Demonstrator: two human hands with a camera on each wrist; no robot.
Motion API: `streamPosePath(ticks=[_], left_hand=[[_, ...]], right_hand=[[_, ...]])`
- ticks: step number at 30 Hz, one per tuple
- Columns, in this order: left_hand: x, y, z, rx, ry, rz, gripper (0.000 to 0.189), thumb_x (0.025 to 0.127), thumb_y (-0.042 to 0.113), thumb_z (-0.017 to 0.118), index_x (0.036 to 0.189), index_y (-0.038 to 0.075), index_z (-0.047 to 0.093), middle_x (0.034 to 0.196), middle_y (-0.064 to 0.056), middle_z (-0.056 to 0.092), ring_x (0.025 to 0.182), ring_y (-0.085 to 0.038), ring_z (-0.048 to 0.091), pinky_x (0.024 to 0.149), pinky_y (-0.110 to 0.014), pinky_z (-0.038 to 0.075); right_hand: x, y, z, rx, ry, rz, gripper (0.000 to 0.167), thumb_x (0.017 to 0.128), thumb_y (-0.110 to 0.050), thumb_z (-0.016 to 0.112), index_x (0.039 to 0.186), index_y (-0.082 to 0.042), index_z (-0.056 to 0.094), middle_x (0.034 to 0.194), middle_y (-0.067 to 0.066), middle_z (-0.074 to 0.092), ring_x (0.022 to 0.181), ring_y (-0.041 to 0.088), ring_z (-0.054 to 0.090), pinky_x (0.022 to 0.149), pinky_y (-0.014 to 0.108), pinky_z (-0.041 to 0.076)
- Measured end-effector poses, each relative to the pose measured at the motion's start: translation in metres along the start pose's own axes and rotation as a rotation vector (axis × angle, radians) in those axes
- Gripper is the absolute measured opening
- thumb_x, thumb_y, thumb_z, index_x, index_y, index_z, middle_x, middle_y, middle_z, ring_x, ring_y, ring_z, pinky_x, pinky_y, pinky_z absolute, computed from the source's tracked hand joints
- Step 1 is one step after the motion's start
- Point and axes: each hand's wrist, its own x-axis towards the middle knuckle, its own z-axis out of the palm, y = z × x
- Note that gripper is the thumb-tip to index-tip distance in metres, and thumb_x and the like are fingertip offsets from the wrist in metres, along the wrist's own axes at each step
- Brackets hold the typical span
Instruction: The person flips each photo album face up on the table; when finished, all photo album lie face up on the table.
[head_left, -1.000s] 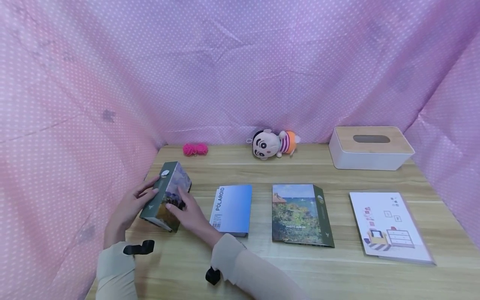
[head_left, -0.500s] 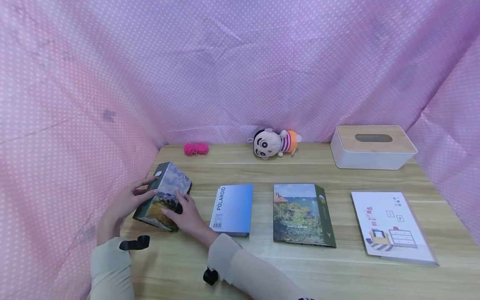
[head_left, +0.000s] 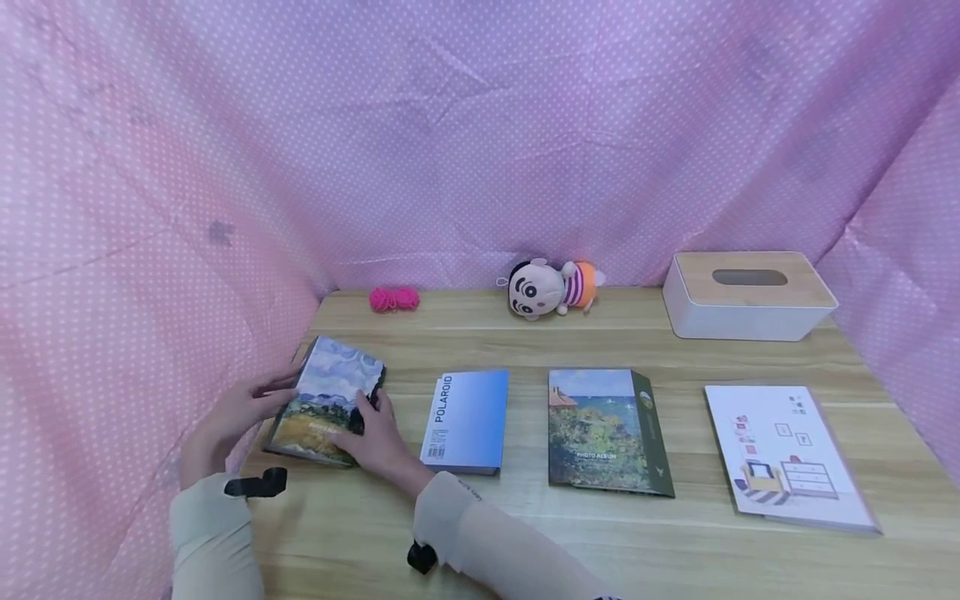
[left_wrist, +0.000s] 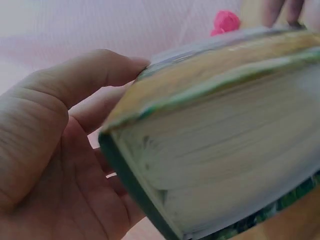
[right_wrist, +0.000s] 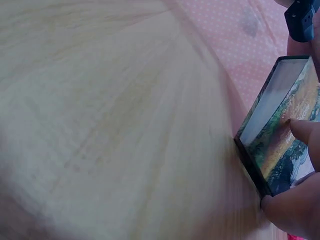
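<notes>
The field-scene photo album sits cover up near the left edge of the surface, between your two hands. It makes the leftmost of a row of four: toward the right edge you have the white book, then, working back leftward, the seaside photo album and the blue Polaroid album.

Your right hand grips the album's right side, thumb on the cover and fingers at the edge. Your left hand lies loosely along the spine side, touching rather than clasping.

I'd judge the step in hand to be laying the album into its place in that row. These views don't settle whether its back is fully flat. If it isn't, the next move calls for lowering it evenly with both hands; if it is, a slight straightening, then letting go. Mind your right fingertips: caught under the cover's rim, they could drag it askew.
</notes>
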Motion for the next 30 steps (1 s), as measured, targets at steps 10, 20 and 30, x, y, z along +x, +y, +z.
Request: streamPosePath(ticks=[10,20,30], left_hand=[[-0.001,-0.031,0.016,-0.146,0.062,-0.071,0.070,0.096,0.047,0.050,0.150,0.008,0.030,0.154,-0.020,0.027,0.129,-0.016,0.043,0.085,-0.009,0.043],[0.001,-0.039,0.024,-0.156,0.101,-0.111,0.069,0.097,0.043,0.051,0.150,0.007,0.028,0.152,-0.021,0.031,0.130,-0.019,0.044,0.100,-0.025,0.043],[0.003,-0.051,0.031,-0.202,0.127,-0.171,0.063,0.098,0.036,0.052,0.150,0.009,0.028,0.155,-0.020,0.025,0.142,-0.038,0.023,0.112,-0.054,0.027]], right_hand=[[-0.003,0.003,0.004,-0.078,-0.002,-0.016,0.079,0.088,-0.053,0.061,0.152,-0.028,0.023,0.162,0.003,-0.003,0.148,0.021,0.013,0.112,0.038,0.034],[-0.003,0.003,0.006,-0.124,-0.013,-0.032,0.078,0.089,-0.049,0.062,0.152,-0.024,0.025,0.162,0.006,-0.004,0.147,0.022,0.016,0.112,0.034,0.034],[-0.003,0.005,0.009,-0.207,-0.018,-0.054,0.076,0.089,-0.046,0.062,0.152,-0.021,0.027,0.162,0.006,-0.003,0.147,0.021,0.018,0.111,0.030,0.036]])
